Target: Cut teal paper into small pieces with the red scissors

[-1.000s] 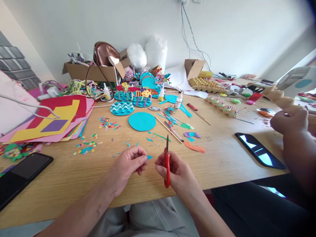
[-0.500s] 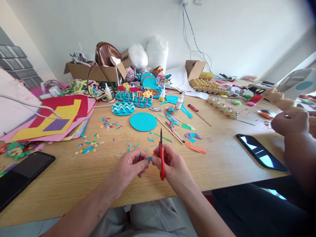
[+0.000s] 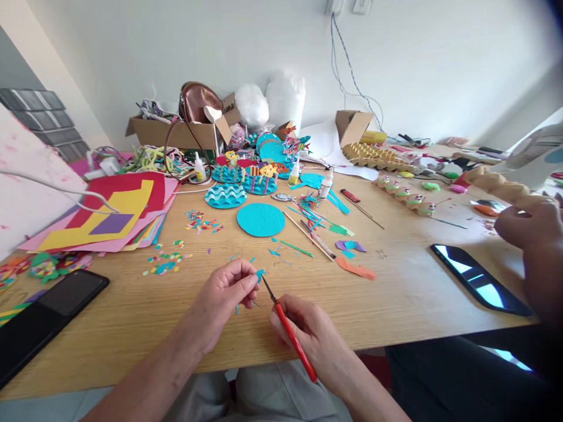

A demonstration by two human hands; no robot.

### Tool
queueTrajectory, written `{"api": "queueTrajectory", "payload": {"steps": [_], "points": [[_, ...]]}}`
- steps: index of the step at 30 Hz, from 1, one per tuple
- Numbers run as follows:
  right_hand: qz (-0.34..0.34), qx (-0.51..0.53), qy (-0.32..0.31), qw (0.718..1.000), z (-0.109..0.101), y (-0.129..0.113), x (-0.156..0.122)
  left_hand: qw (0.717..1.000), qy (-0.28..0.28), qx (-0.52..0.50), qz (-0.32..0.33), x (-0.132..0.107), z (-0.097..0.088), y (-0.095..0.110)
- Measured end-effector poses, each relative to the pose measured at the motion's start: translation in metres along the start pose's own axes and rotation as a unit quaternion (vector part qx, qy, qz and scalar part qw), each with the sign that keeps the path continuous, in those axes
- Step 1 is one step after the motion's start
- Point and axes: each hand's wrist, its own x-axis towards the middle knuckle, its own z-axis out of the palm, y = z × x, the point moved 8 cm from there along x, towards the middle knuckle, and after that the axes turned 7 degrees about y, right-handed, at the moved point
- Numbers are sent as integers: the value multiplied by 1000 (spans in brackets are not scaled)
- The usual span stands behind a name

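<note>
My left hand [image 3: 226, 293] pinches a tiny teal paper scrap [image 3: 260, 274] between thumb and fingers, just above the wooden table [image 3: 396, 293]. My right hand [image 3: 303, 328] is closed round small red-handled scissors [image 3: 288, 328], whose blade tips point up-left and meet the scrap. Tiny teal snippets lie on the table under both hands. A teal paper disc [image 3: 261, 219] lies farther back, in front of several teal wave-and-fish paper pieces [image 3: 244, 176].
A dark phone [image 3: 48, 310] lies at the left, another phone [image 3: 479, 278] with a lit screen at the right. Stacked coloured paper [image 3: 105, 214] is at left. Another person's hand [image 3: 528, 223] holds a cardboard piece at right. Boxes, glue bottles and scraps crowd the back.
The scissors tilted from upright to pointing up-left, and their tips came to the teal scrap in my left hand. My right hand dropped lower toward the table edge.
</note>
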Motion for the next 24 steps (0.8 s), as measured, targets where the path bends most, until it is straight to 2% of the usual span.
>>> {"api": "queueTrajectory", "payload": {"steps": [14, 24], "points": [[21, 37, 16, 999, -1, 9, 0, 1000, -2, 1, -5, 2, 11, -4], [15, 9, 36, 999, -5, 13, -2, 1000, -11, 21, 2, 3, 16, -7]]}}
